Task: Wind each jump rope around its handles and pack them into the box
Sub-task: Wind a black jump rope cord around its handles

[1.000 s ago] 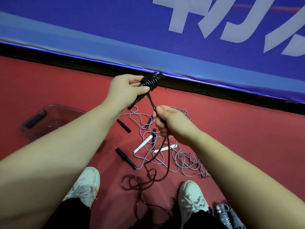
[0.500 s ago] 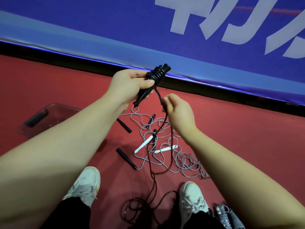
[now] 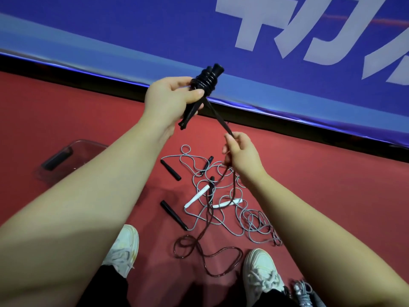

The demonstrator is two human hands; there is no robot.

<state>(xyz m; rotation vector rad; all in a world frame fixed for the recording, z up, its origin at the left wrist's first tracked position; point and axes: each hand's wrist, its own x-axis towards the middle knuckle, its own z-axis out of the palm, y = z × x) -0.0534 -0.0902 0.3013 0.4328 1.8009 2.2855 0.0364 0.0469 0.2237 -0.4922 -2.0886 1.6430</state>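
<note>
Red floor [image 3: 321, 196], box [image 3: 85, 144] half-hidden — left hand [image 3: 170, 97] grips handles [image 3: 190, 114], right hand [image 3: 243, 154] rope [image 3: 218, 117].

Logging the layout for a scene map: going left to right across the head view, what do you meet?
Clear box, left hand gripping the black handles, right hand pinching the dark rope, wound grey rope.

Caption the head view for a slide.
Left hand grips rope-wound handles, right hand holds dark rope taut; grey ropes lie tangled below.
</note>
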